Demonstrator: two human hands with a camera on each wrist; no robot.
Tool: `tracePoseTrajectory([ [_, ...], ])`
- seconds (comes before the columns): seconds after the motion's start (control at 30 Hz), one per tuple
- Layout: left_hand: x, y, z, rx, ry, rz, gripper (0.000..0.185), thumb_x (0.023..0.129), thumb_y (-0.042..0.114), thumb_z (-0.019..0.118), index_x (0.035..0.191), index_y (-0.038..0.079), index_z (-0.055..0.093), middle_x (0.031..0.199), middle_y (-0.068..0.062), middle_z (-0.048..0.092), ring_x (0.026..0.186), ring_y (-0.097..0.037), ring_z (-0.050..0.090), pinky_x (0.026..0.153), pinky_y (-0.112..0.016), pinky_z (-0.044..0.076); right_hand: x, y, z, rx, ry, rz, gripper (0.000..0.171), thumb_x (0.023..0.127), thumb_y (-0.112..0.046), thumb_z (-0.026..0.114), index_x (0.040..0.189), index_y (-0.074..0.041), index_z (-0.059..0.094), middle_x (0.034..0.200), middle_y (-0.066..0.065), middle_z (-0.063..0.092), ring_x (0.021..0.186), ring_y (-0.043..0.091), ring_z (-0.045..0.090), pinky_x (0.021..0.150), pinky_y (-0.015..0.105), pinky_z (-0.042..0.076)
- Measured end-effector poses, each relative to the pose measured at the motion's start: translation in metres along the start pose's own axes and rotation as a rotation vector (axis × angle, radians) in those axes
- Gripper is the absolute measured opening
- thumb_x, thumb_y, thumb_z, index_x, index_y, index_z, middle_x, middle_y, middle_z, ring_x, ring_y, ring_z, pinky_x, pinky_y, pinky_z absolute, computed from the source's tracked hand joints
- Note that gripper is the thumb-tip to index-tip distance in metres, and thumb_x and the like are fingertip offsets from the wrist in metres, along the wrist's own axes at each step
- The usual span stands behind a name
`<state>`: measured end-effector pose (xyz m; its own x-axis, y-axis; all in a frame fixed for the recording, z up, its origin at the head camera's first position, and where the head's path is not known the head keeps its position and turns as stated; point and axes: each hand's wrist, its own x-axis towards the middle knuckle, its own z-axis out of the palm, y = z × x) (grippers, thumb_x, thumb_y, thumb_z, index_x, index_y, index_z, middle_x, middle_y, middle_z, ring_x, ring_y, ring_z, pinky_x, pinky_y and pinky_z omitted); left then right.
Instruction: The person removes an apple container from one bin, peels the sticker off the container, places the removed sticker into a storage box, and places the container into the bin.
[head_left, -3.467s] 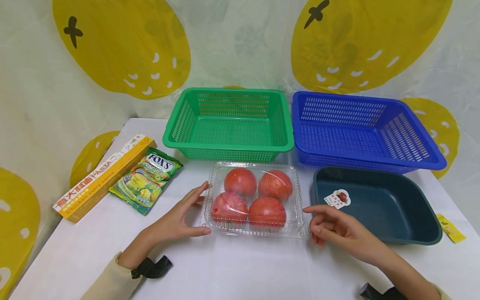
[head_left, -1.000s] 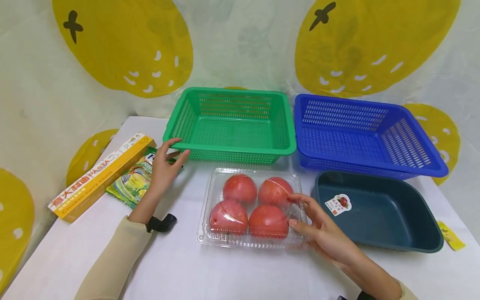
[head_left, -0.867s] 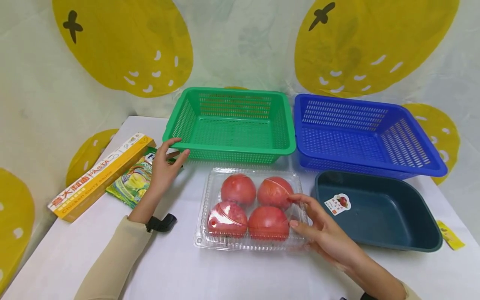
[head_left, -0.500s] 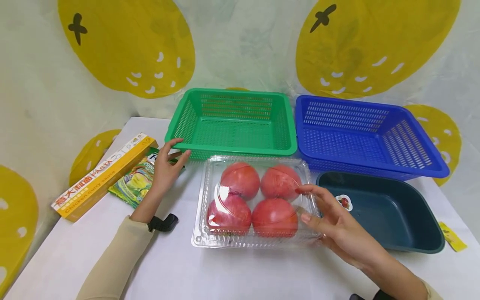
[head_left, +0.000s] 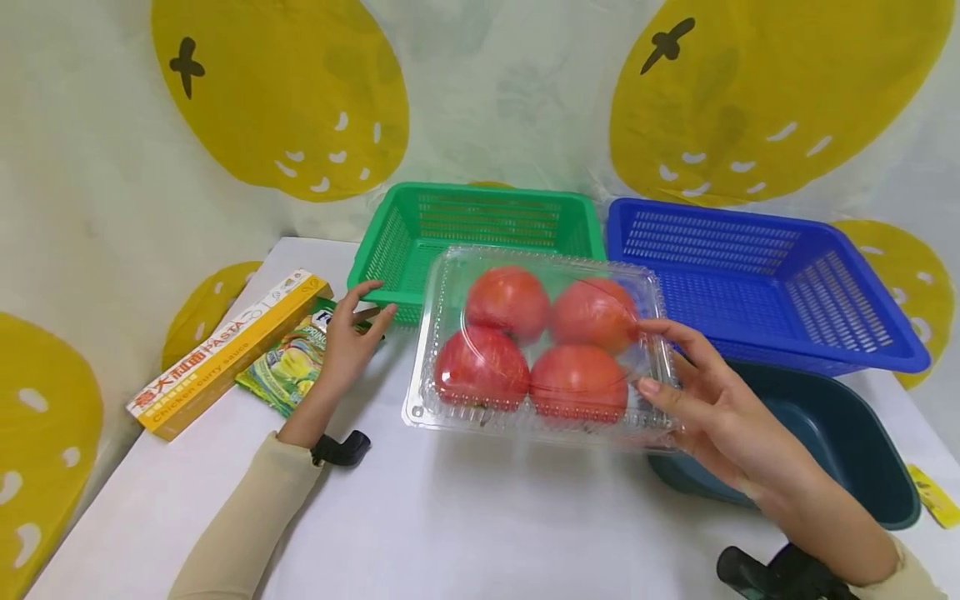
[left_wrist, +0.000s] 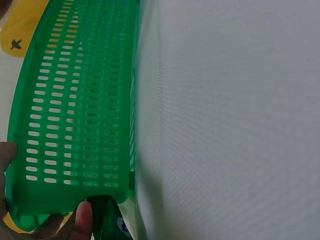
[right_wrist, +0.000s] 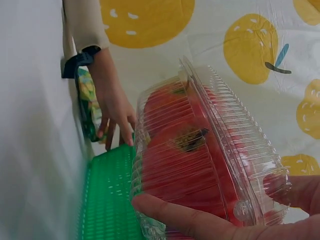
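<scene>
A clear plastic clamshell box with several red tomatoes inside hangs above the table, in front of the green basket. My right hand grips its right end, thumb on top and fingers underneath; the right wrist view shows the box close up. My left hand holds the green basket's front left corner, thumb on the rim; in the left wrist view the fingers touch the basket wall.
A blue basket stands right of the green one, a dark teal tub in front of it. A yellow pasta box and a green candy bag lie at the left. A yellow slip lies at the right edge.
My right hand took hold of the tomato box, lifted it off the table and carried it up and back toward the baskets. The left hand moved to the green basket's corner and stays there.
</scene>
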<state>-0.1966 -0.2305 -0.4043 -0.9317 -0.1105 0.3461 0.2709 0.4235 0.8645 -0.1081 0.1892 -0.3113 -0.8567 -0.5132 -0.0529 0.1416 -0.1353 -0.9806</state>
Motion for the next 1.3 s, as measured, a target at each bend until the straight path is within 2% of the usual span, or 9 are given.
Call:
tracePoseTrajectory([
  [0.1, -0.001, 0.0, 0.002, -0.004, -0.003, -0.002, 0.046, 0.096, 0.017, 0.064, 0.138, 0.007, 0.05, 0.139, -0.018, 0.044, 0.111, -0.038, 0.062, 0.073, -0.016, 0.048, 0.006, -0.005, -0.004, 0.003, -0.004, -0.028, 0.058, 0.102, 0.001, 0.042, 0.149, -0.029, 0.027, 0.146, 0.002, 0.032, 0.115, 0.018, 0.056, 0.08, 0.039, 0.058],
  [0.2, -0.001, 0.001, 0.003, -0.008, -0.001, 0.007, 0.046, 0.096, 0.017, 0.063, 0.138, 0.006, 0.05, 0.139, -0.019, 0.044, 0.112, -0.039, 0.061, 0.073, -0.015, 0.048, 0.015, -0.01, -0.007, 0.013, 0.005, -0.041, 0.057, 0.102, 0.001, 0.043, 0.149, -0.028, 0.028, 0.146, 0.002, 0.031, 0.118, 0.018, 0.054, 0.079, 0.041, 0.058],
  [0.37, -0.007, 0.033, 0.0, -0.012, -0.015, -0.032, 0.045, 0.096, 0.009, 0.061, 0.138, -0.002, 0.048, 0.14, -0.025, 0.042, 0.113, -0.043, 0.059, 0.074, -0.013, 0.046, 0.034, -0.016, -0.008, 0.095, 0.037, -0.036, 0.057, 0.101, 0.001, 0.044, 0.148, -0.028, 0.03, 0.15, 0.0, 0.024, 0.127, 0.019, 0.046, 0.078, 0.057, 0.055],
  [0.47, -0.009, 0.046, 0.0, -0.009, -0.024, -0.036, 0.045, 0.096, 0.005, 0.061, 0.137, -0.005, 0.047, 0.139, -0.028, 0.042, 0.113, -0.044, 0.059, 0.076, -0.019, 0.047, 0.044, -0.02, -0.012, 0.163, 0.041, -0.032, 0.057, 0.101, 0.002, 0.044, 0.147, -0.028, 0.031, 0.151, 0.0, 0.024, 0.125, 0.019, 0.05, 0.078, 0.06, 0.053],
  [0.57, -0.008, 0.046, 0.003, -0.007, -0.034, -0.029, 0.044, 0.096, 0.006, 0.06, 0.138, -0.004, 0.047, 0.138, -0.028, 0.043, 0.113, -0.044, 0.06, 0.077, -0.025, 0.048, 0.053, -0.026, -0.017, 0.21, 0.038, -0.037, 0.057, 0.1, 0.003, 0.044, 0.146, -0.028, 0.032, 0.149, 0.0, 0.025, 0.12, 0.02, 0.056, 0.077, 0.062, 0.052],
  [0.63, -0.007, 0.047, 0.004, -0.012, -0.039, -0.032, 0.044, 0.097, 0.006, 0.06, 0.138, -0.003, 0.047, 0.137, -0.028, 0.043, 0.112, -0.044, 0.06, 0.076, -0.023, 0.048, 0.06, -0.031, -0.02, 0.2, 0.053, -0.041, 0.056, 0.1, 0.003, 0.044, 0.146, -0.028, 0.032, 0.148, 0.001, 0.026, 0.117, 0.02, 0.057, 0.075, 0.062, 0.052],
  [0.83, -0.007, 0.048, 0.003, -0.008, -0.035, -0.036, 0.044, 0.097, 0.007, 0.06, 0.138, -0.003, 0.047, 0.139, -0.028, 0.042, 0.112, -0.043, 0.06, 0.072, -0.014, 0.045, 0.083, -0.038, -0.02, 0.152, 0.097, -0.03, 0.053, 0.1, -0.001, 0.048, 0.143, -0.028, 0.034, 0.146, 0.0, 0.029, 0.12, 0.021, 0.051, 0.073, 0.06, 0.054],
  [1.03, -0.008, 0.044, 0.002, -0.016, -0.037, -0.04, 0.045, 0.097, 0.007, 0.059, 0.139, -0.003, 0.046, 0.139, -0.028, 0.041, 0.112, -0.043, 0.06, 0.071, -0.015, 0.045, 0.109, -0.04, -0.019, 0.176, 0.123, 0.0, 0.054, 0.099, -0.003, 0.052, 0.142, -0.029, 0.033, 0.142, -0.001, 0.033, 0.117, 0.021, 0.049, 0.07, 0.061, 0.055],
  [1.3, -0.008, 0.033, 0.001, -0.033, 0.0, -0.025, 0.043, 0.097, 0.01, 0.06, 0.138, 0.001, 0.049, 0.139, -0.024, 0.043, 0.111, -0.042, 0.061, 0.069, -0.013, 0.045, 0.148, -0.043, -0.016, 0.139, 0.179, 0.051, 0.057, 0.098, -0.007, 0.056, 0.143, -0.031, 0.031, 0.142, 0.001, 0.032, 0.124, 0.024, 0.041, 0.07, 0.061, 0.055],
])
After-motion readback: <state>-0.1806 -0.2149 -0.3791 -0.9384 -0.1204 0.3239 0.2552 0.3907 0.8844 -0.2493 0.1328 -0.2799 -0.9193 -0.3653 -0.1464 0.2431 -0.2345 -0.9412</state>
